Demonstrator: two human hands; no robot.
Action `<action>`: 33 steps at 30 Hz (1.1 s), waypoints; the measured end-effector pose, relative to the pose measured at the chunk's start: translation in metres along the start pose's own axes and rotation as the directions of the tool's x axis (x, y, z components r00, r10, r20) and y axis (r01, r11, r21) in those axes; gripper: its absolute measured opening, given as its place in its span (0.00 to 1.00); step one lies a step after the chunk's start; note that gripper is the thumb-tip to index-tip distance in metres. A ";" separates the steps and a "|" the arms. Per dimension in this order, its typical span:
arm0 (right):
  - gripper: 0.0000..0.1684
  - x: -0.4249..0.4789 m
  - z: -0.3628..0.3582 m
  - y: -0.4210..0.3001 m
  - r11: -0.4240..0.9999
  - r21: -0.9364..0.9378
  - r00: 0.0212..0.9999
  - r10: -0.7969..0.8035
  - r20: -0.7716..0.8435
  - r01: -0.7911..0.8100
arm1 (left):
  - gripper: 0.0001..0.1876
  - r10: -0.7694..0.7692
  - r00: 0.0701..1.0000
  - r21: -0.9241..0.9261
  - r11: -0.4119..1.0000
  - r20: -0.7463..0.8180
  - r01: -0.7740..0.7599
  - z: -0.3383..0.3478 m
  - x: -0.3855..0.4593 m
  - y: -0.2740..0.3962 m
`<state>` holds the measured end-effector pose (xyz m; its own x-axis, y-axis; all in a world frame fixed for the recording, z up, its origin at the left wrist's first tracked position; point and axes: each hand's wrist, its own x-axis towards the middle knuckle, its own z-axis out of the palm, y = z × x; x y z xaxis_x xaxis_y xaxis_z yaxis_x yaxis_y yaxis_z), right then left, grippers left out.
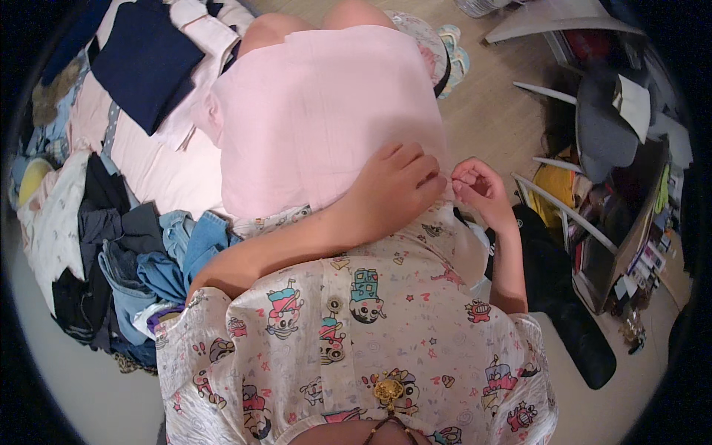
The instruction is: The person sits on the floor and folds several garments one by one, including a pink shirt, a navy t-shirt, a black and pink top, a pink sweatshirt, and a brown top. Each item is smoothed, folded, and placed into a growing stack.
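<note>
A pale pink cloth garment (pixel 334 111) lies spread and fairly smooth over the person's lap, from the knees to the waist. My left hand (pixel 403 181) rests across its near right part, back up and fingers bent; the thumb and what lies under the fingers are hidden. Just right of it, my right hand (pixel 479 189) has thumb and forefinger pinched together at the garment's right edge, the other fingers curled. The two hands are close to each other. A patterned white shirt (pixel 378 334) covers the torso, with a gold pendant (pixel 388 389) hanging over it.
Folded navy cloth (pixel 147 67) lies on light garments at the upper left. Below it are heaped jeans (pixel 189 245) and dark clothes (pixel 100 222). Flip-flops (pixel 459 61) stand on the wooden floor (pixel 495 117). A black elongated case (pixel 578 334) and cluttered shelving (pixel 628 261) are to the right.
</note>
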<state>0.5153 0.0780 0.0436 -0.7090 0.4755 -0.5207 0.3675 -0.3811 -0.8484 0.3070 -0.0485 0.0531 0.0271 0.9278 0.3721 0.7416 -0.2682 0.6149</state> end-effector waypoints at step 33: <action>0.14 0.031 0.045 -0.058 0.761 0.645 0.985 0.157 -0.077 -0.071 | 0.11 0.160 0.935 0.034 0.987 -0.316 -0.158 -0.025 0.015 0.002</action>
<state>0.4455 0.0791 0.0809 -0.5941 0.4696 -0.6531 -0.0581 -0.8349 -0.5474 0.2922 -0.0414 0.0767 -0.0678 0.7426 0.6662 0.7506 -0.4020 0.5244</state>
